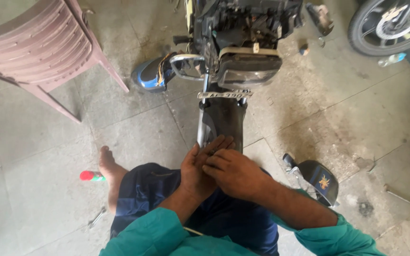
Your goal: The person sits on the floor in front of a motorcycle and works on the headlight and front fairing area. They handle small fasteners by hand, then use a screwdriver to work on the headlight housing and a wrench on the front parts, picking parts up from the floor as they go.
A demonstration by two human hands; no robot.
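You have two hands in front of you, the left hand (199, 169) and the right hand (235, 174), pressed together over something small and dark that is too hidden to count. One bare foot (107, 166) shows on the floor (39, 199). There is one motorcycle (228, 61) facing you, stripped at the front, with one number plate (225, 95) and one mirror (187, 66) on it. A second, loose mirror (318, 179) lies at your right. One other wheel (390, 26) shows at the top right. You can count one stack of pink plastic chairs (36, 52), one blue body panel (150, 76), one red-capped can (91, 176) and two loose spanners (97, 218) (401, 196)
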